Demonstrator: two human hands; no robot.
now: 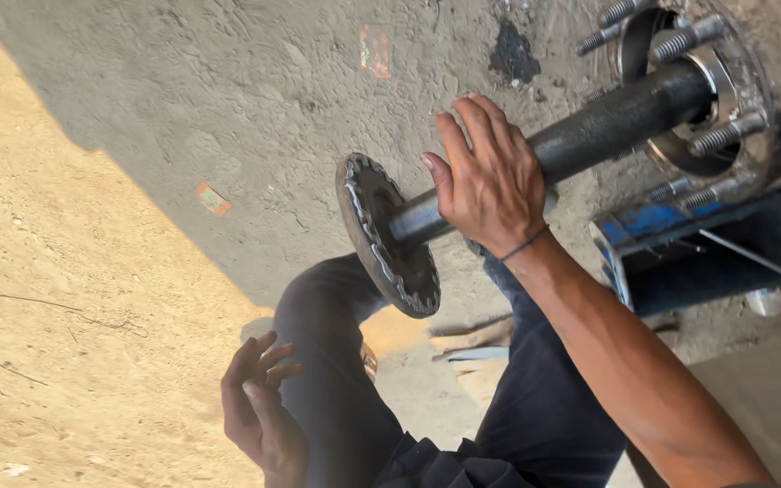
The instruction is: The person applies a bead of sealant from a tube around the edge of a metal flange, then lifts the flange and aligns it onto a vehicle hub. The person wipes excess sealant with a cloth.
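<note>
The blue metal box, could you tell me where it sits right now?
In the head view, the blue metal box sits on the ground at the right, just below the wheel hub and beside the right hand's forearm.

The right hand [490,181] lies on a dark steel axle shaft [607,126], with the fingers spread over its top. The shaft ends near the person in a round flange [381,235] with a notched rim. Its far end goes into a wheel hub [725,90] with threaded studs [720,137]. Just beside the hub stands a blue metal box [707,248]. The left hand [259,407] hangs loose beside the knee, holding nothing, above the sandy ground [92,271].
</note>
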